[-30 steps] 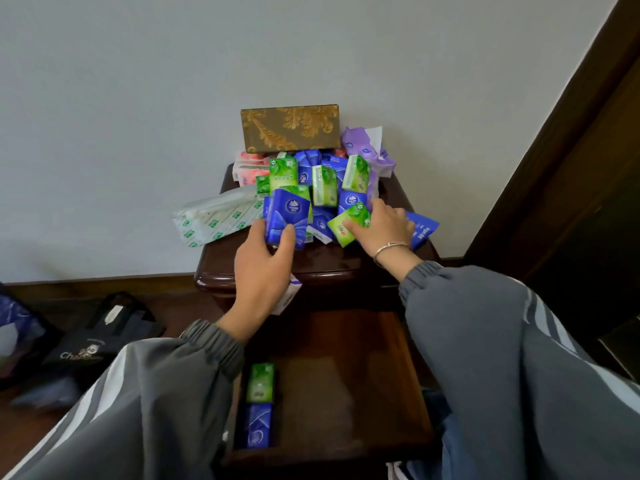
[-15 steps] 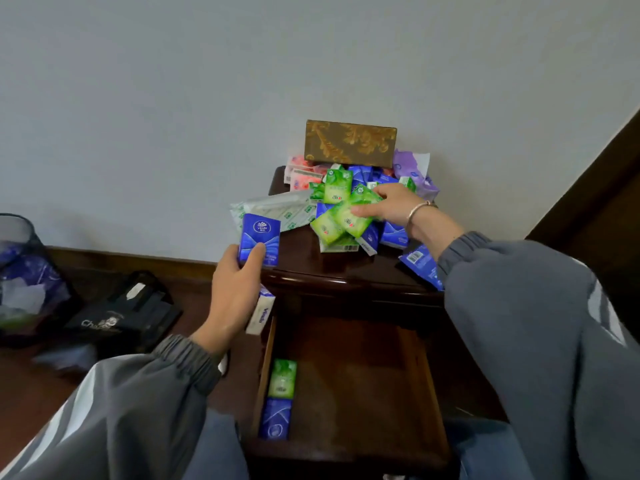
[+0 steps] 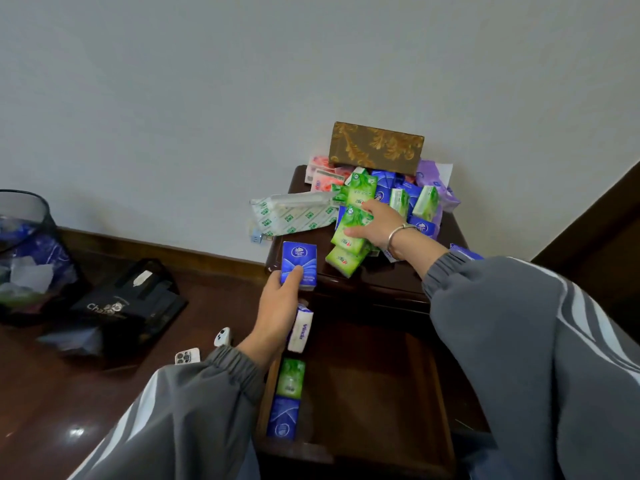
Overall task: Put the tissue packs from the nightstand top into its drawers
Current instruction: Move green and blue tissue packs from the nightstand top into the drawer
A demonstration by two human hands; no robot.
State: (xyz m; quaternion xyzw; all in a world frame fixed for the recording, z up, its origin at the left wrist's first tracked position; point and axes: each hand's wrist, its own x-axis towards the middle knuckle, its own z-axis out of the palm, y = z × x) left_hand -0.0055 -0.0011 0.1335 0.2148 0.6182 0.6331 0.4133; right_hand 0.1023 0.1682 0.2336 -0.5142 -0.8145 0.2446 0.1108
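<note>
- The dark wooden nightstand (image 3: 374, 289) is pictured against a pale wall, its top drawer (image 3: 374, 386) pulled out toward the camera.
- A wastebasket (image 3: 24, 244) and a black bag (image 3: 121, 306) are seen on the floor to the left.
- A heap of tissue packs (image 3: 398, 199) is spread over the nightstand top, backed by a gold-patterned box (image 3: 375, 147) at the wall.
- The right hand (image 3: 377, 225) is laid on green packs (image 3: 348, 237) at the heap's front, fingers and thumb stretched out over them.
- The left hand (image 3: 277, 306) is held by the nightstand's front left corner, above the drawer. A blue pack (image 3: 299, 261) is gripped upright between thumb and fingers, and a white pack (image 3: 300, 332) is tucked under the palm.
- A stored green pack (image 3: 291, 377) and a stored blue pack (image 3: 282, 415) are lined along the drawer's left wall.
- A phone (image 3: 188, 356) is seen lying on the floor.
</note>
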